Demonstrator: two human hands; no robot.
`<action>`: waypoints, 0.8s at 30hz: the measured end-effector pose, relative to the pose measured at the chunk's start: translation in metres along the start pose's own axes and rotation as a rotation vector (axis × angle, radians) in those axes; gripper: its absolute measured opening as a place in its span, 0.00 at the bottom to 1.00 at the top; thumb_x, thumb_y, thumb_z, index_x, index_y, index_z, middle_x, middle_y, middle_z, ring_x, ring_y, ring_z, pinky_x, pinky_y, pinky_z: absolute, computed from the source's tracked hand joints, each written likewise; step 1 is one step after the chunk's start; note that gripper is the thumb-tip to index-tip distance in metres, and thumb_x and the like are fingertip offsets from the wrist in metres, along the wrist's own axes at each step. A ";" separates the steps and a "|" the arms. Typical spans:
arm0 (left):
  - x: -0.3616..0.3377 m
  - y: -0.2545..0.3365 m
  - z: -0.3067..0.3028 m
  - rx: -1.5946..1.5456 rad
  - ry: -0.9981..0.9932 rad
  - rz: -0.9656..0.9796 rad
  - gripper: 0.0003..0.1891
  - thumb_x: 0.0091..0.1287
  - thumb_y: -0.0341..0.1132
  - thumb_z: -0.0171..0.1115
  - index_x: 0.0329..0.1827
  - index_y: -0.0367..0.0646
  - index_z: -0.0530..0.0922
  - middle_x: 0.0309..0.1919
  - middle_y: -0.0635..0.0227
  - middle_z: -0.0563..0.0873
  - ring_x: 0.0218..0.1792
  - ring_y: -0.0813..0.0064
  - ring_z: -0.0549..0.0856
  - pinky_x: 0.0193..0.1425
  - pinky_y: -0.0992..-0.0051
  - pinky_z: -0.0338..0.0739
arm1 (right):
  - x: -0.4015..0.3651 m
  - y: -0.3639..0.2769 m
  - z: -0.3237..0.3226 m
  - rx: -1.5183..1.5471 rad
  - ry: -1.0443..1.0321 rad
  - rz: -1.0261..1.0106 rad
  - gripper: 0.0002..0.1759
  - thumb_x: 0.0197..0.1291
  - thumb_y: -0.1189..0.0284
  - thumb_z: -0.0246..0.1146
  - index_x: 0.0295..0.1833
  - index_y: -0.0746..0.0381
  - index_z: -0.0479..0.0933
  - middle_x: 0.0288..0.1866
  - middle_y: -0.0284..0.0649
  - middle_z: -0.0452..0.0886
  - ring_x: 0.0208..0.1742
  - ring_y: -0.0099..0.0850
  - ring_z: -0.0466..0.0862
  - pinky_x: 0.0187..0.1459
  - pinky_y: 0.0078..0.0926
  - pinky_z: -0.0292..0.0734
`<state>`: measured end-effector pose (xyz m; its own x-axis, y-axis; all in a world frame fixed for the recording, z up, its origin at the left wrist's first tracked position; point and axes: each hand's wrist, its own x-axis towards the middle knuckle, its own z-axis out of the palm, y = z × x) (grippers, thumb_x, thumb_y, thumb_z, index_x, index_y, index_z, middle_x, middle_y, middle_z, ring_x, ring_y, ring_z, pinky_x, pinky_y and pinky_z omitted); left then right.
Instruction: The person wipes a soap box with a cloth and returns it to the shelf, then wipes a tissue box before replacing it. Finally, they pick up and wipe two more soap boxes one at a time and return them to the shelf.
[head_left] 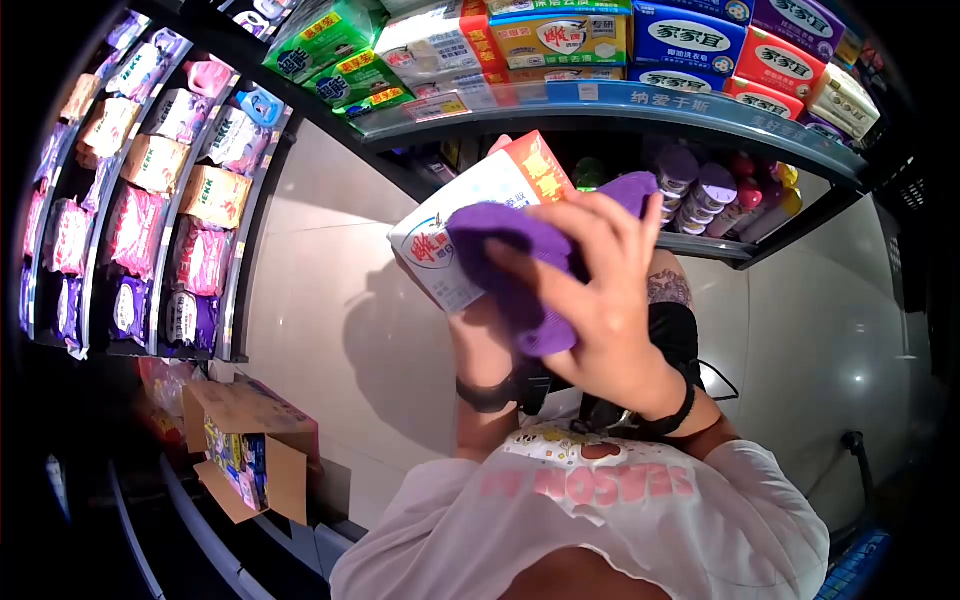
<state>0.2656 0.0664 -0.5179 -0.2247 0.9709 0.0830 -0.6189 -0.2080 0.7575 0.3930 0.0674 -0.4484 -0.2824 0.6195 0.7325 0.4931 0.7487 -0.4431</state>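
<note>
My left hand (pixel 482 345) supports a white and orange soap multipack (pixel 440 235) from beneath, with most of its fingers hidden behind the pack. In my right hand (pixel 605 300) is a purple cloth (pixel 525 245), bunched under the fingers and lying against the pack's printed face. Part of the cloth sticks out past the fingertips on the right. The pack is tilted, held in front of my chest and just short of the shelf edge (pixel 640 98).
Soap packs in blue (pixel 690 40), red and green fill the shelf ahead. Purple-lidded tubs (pixel 675 170) stand on the lower shelf. Bagged goods (pixel 135 230) line the shelving at left. An open cardboard box (pixel 285 480) with colourful packs sits at lower left, beside the tiled floor (pixel 330 300).
</note>
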 end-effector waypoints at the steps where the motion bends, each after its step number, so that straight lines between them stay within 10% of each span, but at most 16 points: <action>1: 0.010 0.005 0.005 -0.054 -0.055 0.008 0.41 0.61 0.55 0.53 0.68 0.35 0.52 0.60 0.47 0.67 0.61 0.57 0.70 0.64 0.60 0.66 | 0.002 0.003 -0.003 -0.025 0.016 0.021 0.27 0.34 0.66 0.68 0.48 0.50 0.79 0.51 0.41 0.71 0.54 0.45 0.67 0.57 0.68 0.46; 2: 0.038 0.018 0.007 -0.664 -0.632 -0.196 0.46 0.56 0.59 0.56 0.69 0.37 0.49 0.59 0.48 0.68 0.60 0.56 0.70 0.63 0.61 0.67 | 0.003 0.008 -0.003 -0.024 0.052 0.017 0.24 0.37 0.70 0.67 0.47 0.52 0.79 0.48 0.42 0.72 0.49 0.43 0.70 0.59 0.62 0.49; 6: 0.046 0.030 0.012 -0.665 -0.428 -0.231 0.48 0.55 0.60 0.57 0.69 0.37 0.49 0.59 0.48 0.68 0.60 0.56 0.70 0.63 0.61 0.67 | 0.004 0.024 -0.007 0.040 0.066 0.097 0.30 0.35 0.74 0.67 0.52 0.52 0.77 0.43 0.47 0.70 0.43 0.44 0.70 0.49 0.40 0.63; 19: 0.022 0.019 -0.002 -0.533 -0.531 -0.227 0.51 0.52 0.62 0.59 0.69 0.38 0.47 0.59 0.50 0.68 0.59 0.58 0.71 0.63 0.62 0.68 | -0.001 0.005 -0.008 -0.045 -0.080 0.114 0.34 0.34 0.75 0.64 0.56 0.55 0.75 0.39 0.45 0.70 0.40 0.42 0.71 0.43 0.34 0.65; 21: -0.009 -0.009 -0.026 0.316 0.102 0.240 0.49 0.54 0.61 0.57 0.70 0.41 0.46 0.57 0.52 0.69 0.57 0.60 0.72 0.61 0.60 0.68 | 0.000 0.004 -0.007 0.098 -0.174 0.029 0.32 0.35 0.71 0.66 0.55 0.55 0.76 0.40 0.43 0.71 0.40 0.40 0.71 0.42 0.35 0.66; 24: -0.004 -0.017 -0.033 0.337 0.082 0.247 0.41 0.59 0.56 0.52 0.68 0.40 0.51 0.58 0.54 0.69 0.58 0.61 0.71 0.63 0.61 0.66 | -0.003 0.004 0.004 0.235 -0.142 -0.093 0.32 0.31 0.68 0.68 0.51 0.59 0.77 0.35 0.42 0.70 0.40 0.38 0.72 0.43 0.33 0.64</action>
<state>0.2519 0.0622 -0.5523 -0.4028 0.8814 0.2470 -0.2613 -0.3693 0.8918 0.3924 0.0693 -0.4548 -0.4382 0.5603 0.7029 0.2599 0.8276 -0.4976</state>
